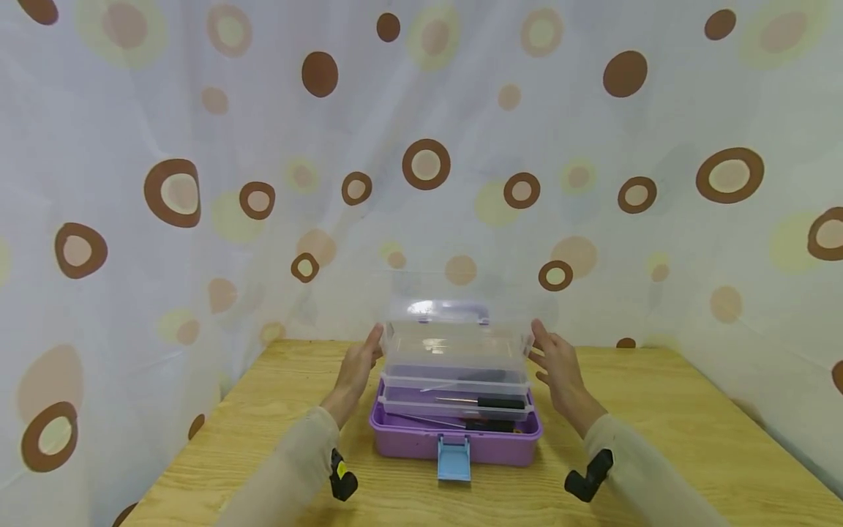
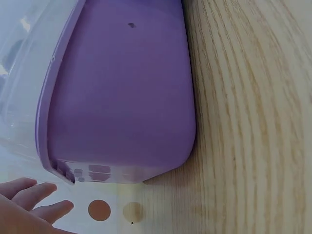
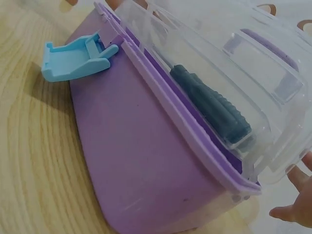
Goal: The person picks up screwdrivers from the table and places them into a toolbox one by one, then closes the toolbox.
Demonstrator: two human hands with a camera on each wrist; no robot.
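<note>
**Two hands flank an open purple toolbox on a plywood table**

A purple plastic toolbox (image 1: 454, 435) sits at the middle of a pale wooden table (image 1: 658, 439), nearer the far edge than the near one. Its clear lid (image 1: 457, 344) is raised and its two clear trays (image 1: 454, 391) are stepped up toward the far side. The person's left hand (image 1: 358, 369) lies against the lid's left end and the right hand (image 1: 558, 366) against its right end. On both hands the fingers are straight and loosely spread, pressing or resting on the plastic rather than curling round it.

Bare tabletop runs wide to the left and right of the box, with a narrower strip along the near edge. A white curtain (image 1: 197, 183) printed with brown and yellow rings closes in the far side and both flanks of the table.

The box's walls are smooth and rounded at the corners, as the left wrist view shows (image 2: 122, 97). One light blue latch (image 1: 454, 459) hangs open at the near wall. Two slim tools with black handles (image 1: 500, 402) lie in view, one in a tray and one in the base. The right wrist view shows a dark ribbed handle (image 3: 212, 105) under the clear plastic. The table's grain is coarse and wavy.
</note>
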